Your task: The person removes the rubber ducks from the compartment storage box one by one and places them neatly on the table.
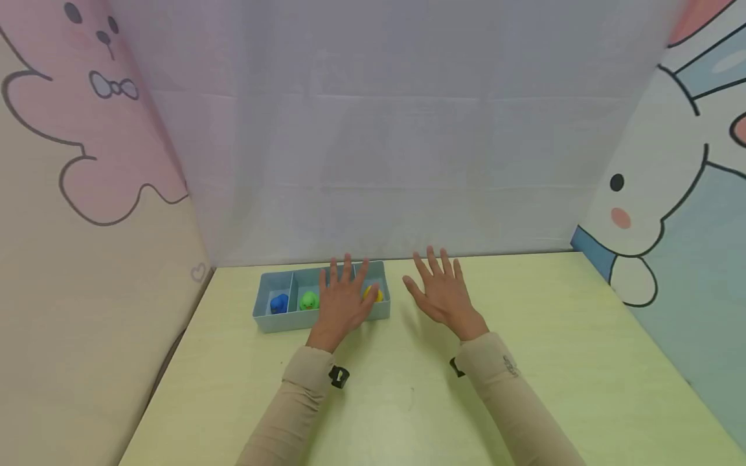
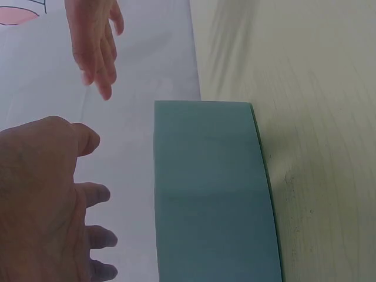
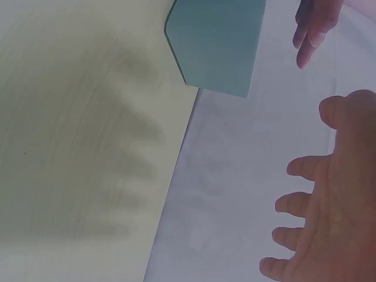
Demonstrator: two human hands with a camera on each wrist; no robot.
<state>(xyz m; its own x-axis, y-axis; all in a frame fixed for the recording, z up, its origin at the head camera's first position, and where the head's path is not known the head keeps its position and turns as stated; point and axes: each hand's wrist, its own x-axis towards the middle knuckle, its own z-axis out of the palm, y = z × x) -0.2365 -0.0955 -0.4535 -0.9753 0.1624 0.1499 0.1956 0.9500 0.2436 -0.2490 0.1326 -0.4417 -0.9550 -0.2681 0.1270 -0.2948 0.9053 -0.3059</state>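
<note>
Over the right part of a grey-blue divided box (image 1: pixel 291 321), my left hand (image 1: pixel 340 301) is held with fingers spread, gripping nothing. My right hand (image 1: pixel 443 294) hovers above the table to the right of the box, its fingers also straight and apart. A blue toy (image 1: pixel 279 303) lies in the box's left compartment. The middle one has a green toy duck (image 1: pixel 309 300), and a yellow toy (image 1: pixel 373 294) sits in the right one, partly hidden by my left thumb. Both wrist views show the box's plain outer wall (image 2: pixel 211 188) below the hands.
The box stands on a pale yellow table (image 1: pixel 396 401) near its back edge. A whitish curtain (image 1: pixel 402 162) hangs behind. Side walls carry cartoon figures, a pink one (image 1: pixel 99 155) at left and a white rabbit (image 1: pixel 647 194) at right.
</note>
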